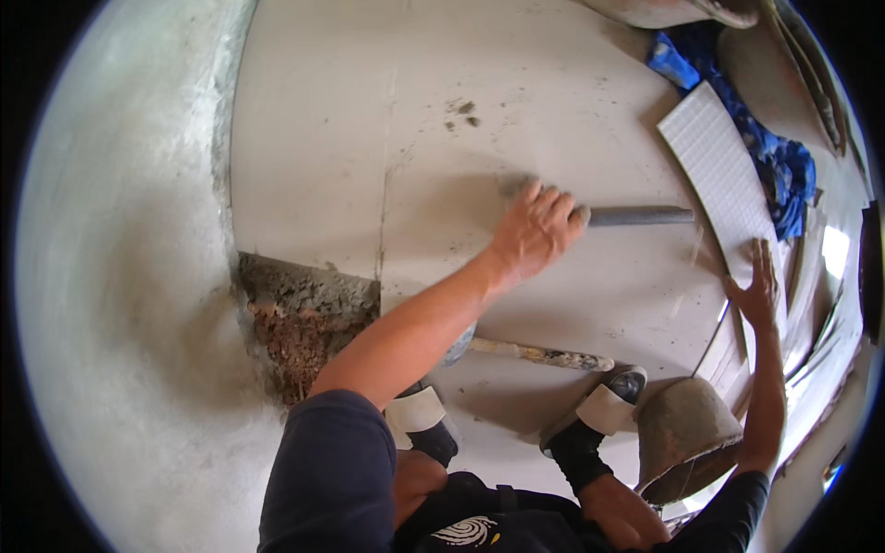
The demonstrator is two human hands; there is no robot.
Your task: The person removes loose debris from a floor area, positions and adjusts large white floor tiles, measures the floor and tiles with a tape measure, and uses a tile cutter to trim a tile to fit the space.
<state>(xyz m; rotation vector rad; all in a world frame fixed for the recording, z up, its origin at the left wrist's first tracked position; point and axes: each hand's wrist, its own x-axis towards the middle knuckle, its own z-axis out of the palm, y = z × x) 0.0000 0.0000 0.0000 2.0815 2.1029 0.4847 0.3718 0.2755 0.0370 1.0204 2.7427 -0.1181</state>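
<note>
- Squatting over a laid floor tile (553, 83), the person reaches the left hand (533, 230) fwd; fingers curled, palm down, pressing on the tile near a grey smear of mortar.
- Can't tell for sure if that hand grips the grey rod-like handle (641, 216) sticking out to its right; fingertips touch or cover its near end.
- Right hand (758, 286) is flat, fingers spread, resting on the edge of a ribbed white tile (714, 157) that lies back-side up, just right of the handle.
- Ribbed tile: prob. stiff, fairly heavy, brittle at corners; best taken w/ both hands on opposite long edges, not by one corner.
- Relative to hands: ribbed tile runs from under the right hand up and away; well right of the left hand, handle between them.
- Second tool w/ a mortar-caked handle (539, 354) lies on the floor under the left forearm, near the sandalled feet.
- Open patch of wet mortar and rubble (300, 313) sits at lower left of the laid tile.
- Blue cloth (784, 166) lies beyond the ribbed tile; a grey bucket (687, 433) sits by the right knee.
</note>
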